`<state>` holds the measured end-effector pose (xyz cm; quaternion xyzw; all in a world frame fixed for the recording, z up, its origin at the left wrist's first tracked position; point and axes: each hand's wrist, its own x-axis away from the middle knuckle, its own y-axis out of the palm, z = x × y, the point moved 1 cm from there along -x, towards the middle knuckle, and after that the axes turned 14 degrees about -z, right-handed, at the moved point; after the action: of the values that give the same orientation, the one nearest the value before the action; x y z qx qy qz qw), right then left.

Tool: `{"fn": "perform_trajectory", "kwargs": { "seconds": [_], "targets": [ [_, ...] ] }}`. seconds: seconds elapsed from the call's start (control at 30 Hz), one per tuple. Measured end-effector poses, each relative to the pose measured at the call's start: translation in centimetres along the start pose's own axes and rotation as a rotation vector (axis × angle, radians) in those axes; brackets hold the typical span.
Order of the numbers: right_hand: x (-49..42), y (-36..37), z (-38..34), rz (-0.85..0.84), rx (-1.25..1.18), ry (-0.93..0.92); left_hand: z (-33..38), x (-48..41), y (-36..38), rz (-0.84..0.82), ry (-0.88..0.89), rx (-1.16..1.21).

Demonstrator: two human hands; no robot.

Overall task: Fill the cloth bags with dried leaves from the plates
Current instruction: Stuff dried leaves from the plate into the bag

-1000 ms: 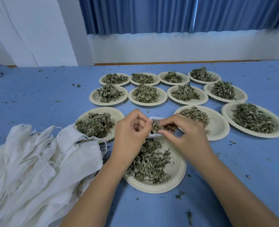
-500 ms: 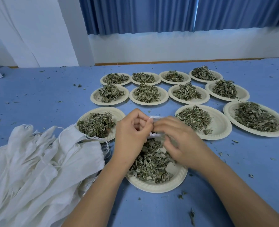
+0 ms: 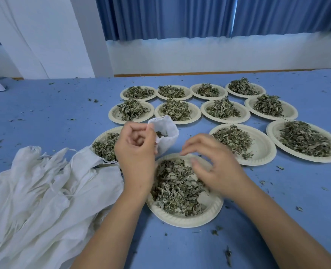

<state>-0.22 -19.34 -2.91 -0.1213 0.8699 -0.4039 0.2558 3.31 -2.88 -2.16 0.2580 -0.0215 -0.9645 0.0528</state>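
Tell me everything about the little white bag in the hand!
The bag is small and white and looks like thin, soft cloth. Its mouth gapes open toward the camera, and a few dark dried leaves show inside. The left hand pinches its near edge and holds it up in the air, beyond the far rim of the nearest plate. The right hand is not touching it.

You face pleated blue curtains point(image 3: 180, 18) hanging across the far side, with a plain white low wall point(image 3: 199, 55) beneath them and a thin orange-brown wooden strip point(image 3: 180, 74) along its foot. To your left stands a square white pillar point(image 3: 87, 35). A flat matte blue surface point(image 3: 44, 105) spreads from the strip toward you, softly and evenly lit.
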Motion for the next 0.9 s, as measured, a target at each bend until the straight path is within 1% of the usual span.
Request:
{"fn": "perform_trajectory", "kwargs": {
  "seconds": [0.07, 0.1, 0.17, 0.23, 0.33, 0.53, 0.7, 0.8, 0.9],
  "targets": [
    [-0.2, 1.3, 0.3, -0.282, 0.066, 0.003, 0.1, 0.1, 0.2, 0.004, 0.014, -0.003],
    [-0.3, 2.0, 0.5, -0.365, 0.123, -0.014, 0.1, 0.2, 0.2, -0.005, 0.020, -0.010],
    [-0.4, 2.7, 0.7, -0.435, 0.185, -0.022, 0.1, 0.3, 0.2, -0.021, 0.025, -0.019],
    [-0.3, 2.4, 0.8, -0.455, 0.147, 0.005, 0.0, 0.2, 0.2, -0.019, 0.020, -0.019],
    [0.0, 1.1, 0.9, -0.454, 0.064, 0.065, 0.0, 0.2, 0.2, -0.013, 0.018, -0.023],
    [-0.1, 0.9, 0.9, -0.453, 0.106, 0.123, 0.0, 0.3, 0.3, -0.034, 0.013, -0.033],
    [-0.1, 0.1, 0.7, -0.232, 0.012, 0.104, -0.1, 0.3, 0.3, -0.013, 0.002, -0.010],
    [0.1, -0.6, 0.7, -0.191, -0.011, 0.129, -0.2, 0.4, 0.4, -0.018, -0.007, -0.012],
    [0.2, -1.0, 0.4, -0.139, -0.065, 0.124, -0.4, 0.4, 0.4, -0.077, -0.005, -0.096]
  ]
}}
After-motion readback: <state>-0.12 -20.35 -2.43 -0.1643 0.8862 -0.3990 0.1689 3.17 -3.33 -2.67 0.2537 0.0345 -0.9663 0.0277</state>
